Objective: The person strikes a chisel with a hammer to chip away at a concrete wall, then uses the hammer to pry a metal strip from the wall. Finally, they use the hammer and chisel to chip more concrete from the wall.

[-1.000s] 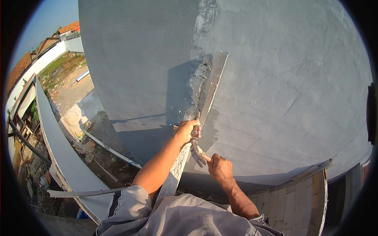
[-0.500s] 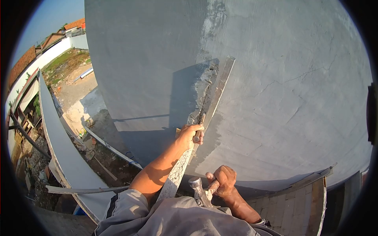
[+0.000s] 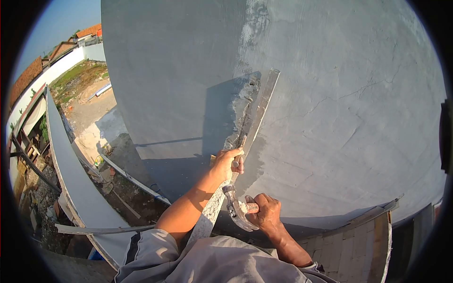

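Note:
My left hand point(image 3: 227, 165) is closed around a short metal chisel point(image 3: 235, 164), its round struck end facing me and its shaft pointing up the wall edge. In my right hand point(image 3: 265, 212) is a claw hammer point(image 3: 238, 210), gripped by the handle. The hammer's face sits just below the chisel's end, apart from it. A long, plaster-spattered straight batten point(image 3: 264, 106) leans along the wall edge and runs down behind my left hand. Beside it, a rough, chipped strip of plaster point(image 3: 245, 106) marks the grey wall. My fingers hide the middle of the chisel.
The grey wall point(image 3: 339, 118) fills the front and right, with thin cracks. Wooden boards point(image 3: 347, 250) lie at lower right. To the left a long pale panel point(image 3: 78, 174) slopes down, a thin strip point(image 3: 101, 228) crosses it, and rubble point(image 3: 45, 188) lies below.
My right hand has turned and raised the hammer, bringing its head up towards the chisel's end. My left hand holds the chisel in nearly the same place.

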Tool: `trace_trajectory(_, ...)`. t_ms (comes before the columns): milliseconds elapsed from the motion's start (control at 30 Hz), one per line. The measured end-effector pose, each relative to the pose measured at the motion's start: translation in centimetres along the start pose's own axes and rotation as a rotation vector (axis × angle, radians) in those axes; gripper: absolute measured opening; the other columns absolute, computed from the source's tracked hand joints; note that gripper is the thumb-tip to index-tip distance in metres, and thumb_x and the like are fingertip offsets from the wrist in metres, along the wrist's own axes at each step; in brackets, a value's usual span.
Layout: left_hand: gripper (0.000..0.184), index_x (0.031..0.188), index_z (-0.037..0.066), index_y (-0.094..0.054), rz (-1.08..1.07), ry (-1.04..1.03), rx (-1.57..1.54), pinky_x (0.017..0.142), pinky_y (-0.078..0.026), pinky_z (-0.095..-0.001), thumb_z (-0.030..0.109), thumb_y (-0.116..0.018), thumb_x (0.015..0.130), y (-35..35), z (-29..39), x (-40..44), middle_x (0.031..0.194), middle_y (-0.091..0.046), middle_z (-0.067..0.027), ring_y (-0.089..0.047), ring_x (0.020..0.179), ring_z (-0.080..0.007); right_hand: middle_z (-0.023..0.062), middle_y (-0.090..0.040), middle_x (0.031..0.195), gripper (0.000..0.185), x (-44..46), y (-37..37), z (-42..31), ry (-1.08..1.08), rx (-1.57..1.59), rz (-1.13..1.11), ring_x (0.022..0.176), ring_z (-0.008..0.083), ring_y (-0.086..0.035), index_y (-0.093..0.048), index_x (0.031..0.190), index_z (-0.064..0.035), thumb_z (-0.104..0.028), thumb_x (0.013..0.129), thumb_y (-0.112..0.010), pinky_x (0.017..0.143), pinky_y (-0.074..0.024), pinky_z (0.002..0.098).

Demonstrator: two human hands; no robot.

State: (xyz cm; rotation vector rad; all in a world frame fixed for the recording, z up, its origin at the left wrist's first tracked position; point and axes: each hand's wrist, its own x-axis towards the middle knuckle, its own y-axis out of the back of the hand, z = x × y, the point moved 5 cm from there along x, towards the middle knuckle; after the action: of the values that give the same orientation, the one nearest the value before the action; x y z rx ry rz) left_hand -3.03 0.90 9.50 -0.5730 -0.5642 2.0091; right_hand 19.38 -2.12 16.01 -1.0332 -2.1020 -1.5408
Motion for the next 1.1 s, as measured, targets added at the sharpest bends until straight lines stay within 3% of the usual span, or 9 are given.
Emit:
trace_trajectory(100,0.03,0.101,-0.002,-0.067,-0.014,0.006,0.005,0.048,-0.053,-0.0353,0.028,-0.069,0.096,0.1,0.0,-0.4,0.067,-0.064,-0.0071,-0.062,0.052,-0.0191,0.0087,-0.045,0.058,0.035,0.2,1.5,-1.6,0.154,0.083,0.067,0.043,0.029,-0.044,-0.045,0.068,-0.0072,-0.007,0.081,-0.078,0.042,-0.0347,0.0412)
trace_trajectory(333,0.033,0.103,-0.002,-0.067,-0.017,0.02,0.009,0.054,-0.057,-0.0356,0.03,-0.069,0.096,-0.7,0.8,-0.1,0.069,-0.064,-0.0073,-0.064,0.056,-0.0195,0.008,-0.044,0.059,0.031,0.3,2.2,-1.4,0.38,0.048,0.301,0.045,0.0279,-0.043,-0.045,0.069,-0.0063,-0.002,0.079,-0.075,0.044,-0.0352,0.0395)
trace_trajectory(500,0.026,0.091,0.0,-0.066,0.046,0.039,0.0,0.057,-0.061,-0.0396,0.025,-0.067,0.097,-0.4,0.7,0.2,0.071,-0.065,-0.0078,-0.066,0.058,-0.0219,0.0171,-0.064,0.071,0.018,0.1,-1.5,3.5,-0.298,-0.238,-0.2,0.063,0.0398,-0.065,-0.058,0.08,-0.0022,-0.014,0.083,-0.071,0.054,-0.0488,0.0474)
trace_trajectory(533,0.026,0.091,0.0,-0.066,0.06,0.026,0.033,0.058,-0.061,-0.0399,0.025,-0.066,0.097,-0.1,0.7,0.3,0.071,-0.065,-0.0075,-0.066,0.059,-0.0217,0.0164,-0.063,0.07,0.018,0.2,-0.8,2.8,-0.25,-0.191,-0.17,0.062,0.0396,-0.065,-0.057,0.08,-0.0024,-0.013,0.084,-0.071,0.053,-0.0485,0.0473)
trace_trajectory(567,0.031,0.108,-0.003,-0.065,0.018,0.04,0.021,0.06,-0.061,-0.0362,0.027,-0.068,0.098,0.1,0.3,0.1,0.074,-0.064,-0.0059,-0.065,0.06,-0.019,0.0157,-0.062,0.068,0.018,-0.1,-0.1,1.9,-0.216,-0.143,-0.146,0.061,0.0393,-0.064,-0.057,0.079,-0.0026,-0.013,0.085,-0.07,0.053,-0.0481,0.0472)
trace_trajectory(767,0.031,0.107,-0.002,-0.066,-0.056,0.002,-0.015,0.056,-0.056,-0.0396,0.027,-0.068,0.097,-0.8,0.3,-1.1,0.074,-0.064,-0.0068,-0.063,0.058,-0.0227,0.0082,-0.048,0.056,0.039,-0.1,1.3,-0.2,-0.011,-0.055,0.04,0.045,0.0298,-0.052,-0.047,0.066,-0.0078,-0.013,0.081,-0.082,0.044,-0.0402,0.0417)
trace_trajectory(867,0.023,0.089,0.001,-0.066,-0.044,0.027,-0.049,0.053,-0.059,-0.0404,0.023,-0.068,0.095,-1.3,0.9,-0.9,0.07,-0.064,-0.0074,-0.065,0.055,-0.0233,0.0088,-0.048,0.057,0.037,0.3,2.4,-1.5,0.104,-0.019,0.069,0.044,0.0301,-0.049,-0.046,0.066,-0.0074,-0.008,0.08,-0.08,0.043,-0.0373,0.0419)
trace_trajectory(1000,0.029,0.103,-0.001,-0.068,-0.011,0.033,0.001,0.057,-0.056,-0.0389,0.027,-0.069,0.096,-1.4,1.2,-0.8,0.072,-0.064,-0.0072,-0.064,0.06,-0.0217,0.0074,-0.047,0.059,0.032,0.3,3.2,-1.2,0.383,-0.039,0.282,0.045,0.0294,-0.048,-0.049,0.07,-0.007,-0.01,0.081,-0.079,0.046,-0.0406,0.0414)
trace_trajectory(1100,0.032,0.106,-0.003,-0.067,-0.033,0.053,0.054,0.055,-0.057,-0.0358,0.028,-0.069,0.096,-2.0,1.4,-1.3,0.074,-0.065,-0.0075,-0.066,0.062,-0.02,0.0125,-0.057,0.063,0.026,0.7,0.4,2.5,-0.1,-0.221,-0.065,0.051,0.0364,-0.057,-0.053,0.074,-0.0049,-0.014,0.084,-0.075,0.051,-0.0456,0.0462)
